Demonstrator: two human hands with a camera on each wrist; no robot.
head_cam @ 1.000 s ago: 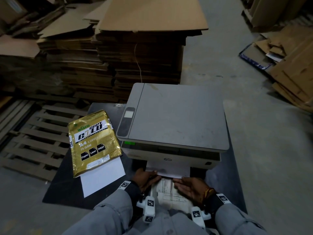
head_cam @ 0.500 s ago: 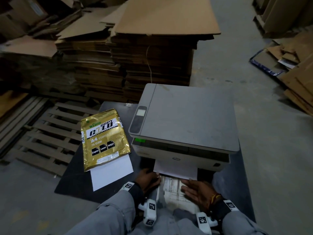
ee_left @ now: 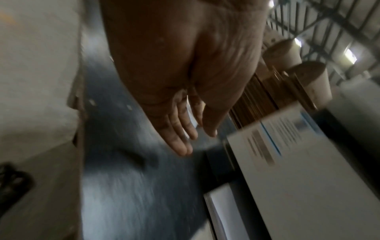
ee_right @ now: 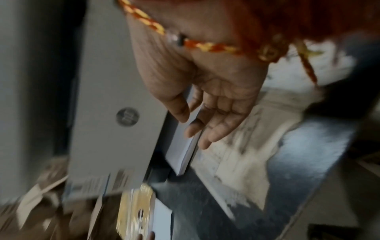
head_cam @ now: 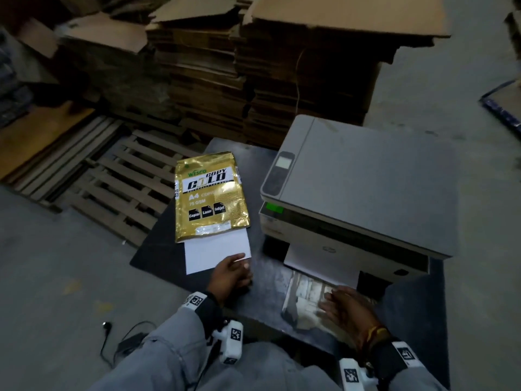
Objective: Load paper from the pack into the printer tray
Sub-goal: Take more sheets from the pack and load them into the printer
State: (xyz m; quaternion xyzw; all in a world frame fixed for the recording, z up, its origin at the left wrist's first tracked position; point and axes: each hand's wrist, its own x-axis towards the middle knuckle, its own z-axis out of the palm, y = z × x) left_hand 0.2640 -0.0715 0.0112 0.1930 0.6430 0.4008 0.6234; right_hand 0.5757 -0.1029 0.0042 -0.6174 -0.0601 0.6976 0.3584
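The gold paper pack [head_cam: 211, 198] lies on the black platform [head_cam: 158, 255], with white sheets [head_cam: 214, 253] sticking out of its near end. My left hand [head_cam: 239, 263] reaches the near right corner of those sheets; in the left wrist view this hand [ee_left: 197, 141] has straight fingers and holds nothing. To the right stands the grey printer [head_cam: 366, 187]. A stack of paper [head_cam: 321, 263] lies in its front tray [head_cam: 304, 303]. My right hand [head_cam: 329, 300] hovers flat over the tray, fingers [ee_right: 205, 142] just off the edge of the stack [ee_right: 183, 155].
Tall stacks of flattened cardboard [head_cam: 282, 80] rise behind the printer. A wooden pallet [head_cam: 118, 187] lies left of the platform. A power adapter with its cable [head_cam: 127, 340] rests on the concrete floor at the near left.
My left hand has left the tray and moved left to the sheets sticking out of the pack. My right hand has drawn back slightly from the loaded stack. The view has swung left.
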